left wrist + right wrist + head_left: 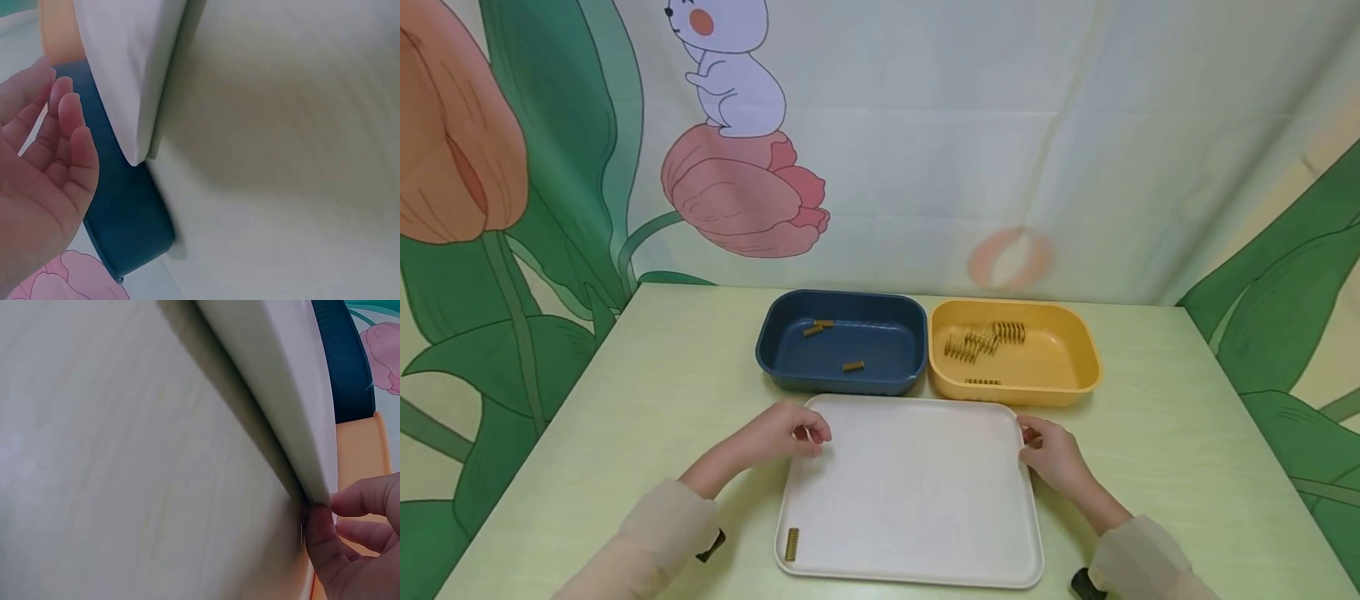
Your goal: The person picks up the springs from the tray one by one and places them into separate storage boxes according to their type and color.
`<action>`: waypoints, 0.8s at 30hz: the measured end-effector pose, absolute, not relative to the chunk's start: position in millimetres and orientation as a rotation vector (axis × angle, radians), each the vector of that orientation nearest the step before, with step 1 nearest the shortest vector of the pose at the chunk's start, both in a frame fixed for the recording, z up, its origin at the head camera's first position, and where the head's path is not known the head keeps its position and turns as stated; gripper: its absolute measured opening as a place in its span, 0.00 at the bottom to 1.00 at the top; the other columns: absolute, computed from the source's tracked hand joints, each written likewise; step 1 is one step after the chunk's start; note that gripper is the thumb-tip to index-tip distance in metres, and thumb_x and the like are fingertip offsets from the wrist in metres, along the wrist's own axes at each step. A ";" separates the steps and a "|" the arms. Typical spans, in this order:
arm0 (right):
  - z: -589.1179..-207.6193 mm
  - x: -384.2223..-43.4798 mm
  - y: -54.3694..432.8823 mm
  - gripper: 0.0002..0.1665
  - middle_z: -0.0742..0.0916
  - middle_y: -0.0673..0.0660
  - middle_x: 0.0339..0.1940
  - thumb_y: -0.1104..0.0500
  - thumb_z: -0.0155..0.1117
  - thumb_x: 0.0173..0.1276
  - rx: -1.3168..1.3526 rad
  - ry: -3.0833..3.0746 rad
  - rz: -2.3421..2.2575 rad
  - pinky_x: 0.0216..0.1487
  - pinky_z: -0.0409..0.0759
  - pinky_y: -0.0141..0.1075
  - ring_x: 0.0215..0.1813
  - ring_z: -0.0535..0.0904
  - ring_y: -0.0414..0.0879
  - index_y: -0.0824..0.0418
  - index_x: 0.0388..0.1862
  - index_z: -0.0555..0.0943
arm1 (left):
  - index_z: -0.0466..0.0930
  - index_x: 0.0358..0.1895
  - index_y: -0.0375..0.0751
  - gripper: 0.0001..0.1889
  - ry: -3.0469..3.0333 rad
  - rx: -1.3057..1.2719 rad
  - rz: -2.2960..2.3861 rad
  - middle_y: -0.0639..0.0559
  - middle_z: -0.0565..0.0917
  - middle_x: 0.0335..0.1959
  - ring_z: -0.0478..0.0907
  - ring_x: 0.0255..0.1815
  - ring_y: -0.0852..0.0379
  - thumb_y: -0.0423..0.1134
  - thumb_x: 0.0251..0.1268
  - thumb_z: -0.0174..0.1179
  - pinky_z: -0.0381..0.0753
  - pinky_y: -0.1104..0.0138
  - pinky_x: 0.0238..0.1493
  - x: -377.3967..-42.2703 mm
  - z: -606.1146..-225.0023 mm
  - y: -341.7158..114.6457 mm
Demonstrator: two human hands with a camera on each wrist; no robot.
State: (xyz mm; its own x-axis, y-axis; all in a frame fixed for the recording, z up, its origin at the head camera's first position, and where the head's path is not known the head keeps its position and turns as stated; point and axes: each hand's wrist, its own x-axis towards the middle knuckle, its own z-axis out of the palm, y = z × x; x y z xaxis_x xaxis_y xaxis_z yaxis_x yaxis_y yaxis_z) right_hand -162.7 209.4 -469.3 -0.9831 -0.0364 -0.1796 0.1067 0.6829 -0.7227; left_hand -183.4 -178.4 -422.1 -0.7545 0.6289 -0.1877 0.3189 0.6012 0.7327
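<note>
My right hand [1056,454] pinches the right rim of a white rectangular tray [913,492] near its far corner. In the right wrist view, the thumb [322,531] lies against the outer edge and a fingertip meets the rim from the other side. At the far left corner, my left hand [786,433] hovers over the tray with loosely bent fingers and holds nothing. The left wrist view shows its fingers [72,112] apart from the tray edge. One brass-coloured coil spring [792,544] lies in the tray's near left corner.
Behind the tray, a dark blue bin [842,386] holds a few small springs [853,366]. Beside it on the right, a yellow bin [1015,395] contains several larger springs [1009,332]. A printed curtain [910,167] hangs behind the pale green table [1157,417].
</note>
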 end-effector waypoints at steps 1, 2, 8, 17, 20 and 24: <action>-469.4 -162.4 209.7 0.28 0.79 0.62 0.35 0.72 0.54 0.47 0.057 2.712 -1.185 0.30 0.73 0.31 0.34 0.75 0.47 0.73 0.53 0.71 | 0.79 0.34 0.34 0.06 2.394 0.754 0.977 0.51 0.80 0.29 0.73 0.30 0.62 0.31 0.51 0.60 0.73 0.74 0.33 -181.8 -423.1 -179.2; -469.1 -162.1 209.7 0.28 0.79 0.62 0.34 0.72 0.54 0.47 0.057 2.711 -1.188 0.30 0.73 0.31 0.34 0.75 0.47 0.73 0.52 0.71 | 0.79 0.34 0.35 0.06 2.387 0.752 0.977 0.51 0.80 0.29 0.73 0.30 0.62 0.31 0.51 0.60 0.73 0.74 0.33 -180.2 -424.2 -180.1; -468.3 -160.5 209.9 0.28 0.79 0.61 0.34 0.73 0.55 0.47 0.069 2.692 -1.207 0.28 0.72 0.30 0.33 0.74 0.46 0.73 0.52 0.71 | 0.79 0.34 0.36 0.06 2.344 0.732 0.987 0.53 0.80 0.29 0.73 0.30 0.61 0.32 0.51 0.59 0.72 0.74 0.32 -171.7 -430.8 -183.0; -467.3 -159.0 209.6 0.28 0.79 0.62 0.34 0.73 0.54 0.47 0.067 2.691 -1.218 0.27 0.72 0.30 0.32 0.74 0.46 0.74 0.52 0.71 | 0.79 0.33 0.38 0.06 2.313 0.744 0.982 0.54 0.80 0.28 0.72 0.29 0.63 0.31 0.51 0.59 0.72 0.74 0.31 -162.7 -434.6 -183.6; -467.3 -159.0 209.6 0.28 0.79 0.62 0.34 0.73 0.54 0.47 0.066 2.691 -1.214 0.28 0.72 0.30 0.33 0.74 0.46 0.74 0.52 0.71 | 0.79 0.33 0.38 0.06 2.295 0.745 0.984 0.54 0.80 0.28 0.72 0.29 0.63 0.31 0.50 0.60 0.72 0.74 0.30 -160.4 -434.8 -183.4; -467.5 -159.1 209.5 0.28 0.79 0.62 0.34 0.73 0.55 0.48 0.069 2.690 -1.207 0.28 0.72 0.30 0.33 0.74 0.47 0.74 0.52 0.71 | 0.79 0.33 0.38 0.06 2.269 0.737 0.981 0.53 0.80 0.28 0.72 0.29 0.63 0.30 0.50 0.60 0.72 0.74 0.30 -157.2 -435.1 -183.0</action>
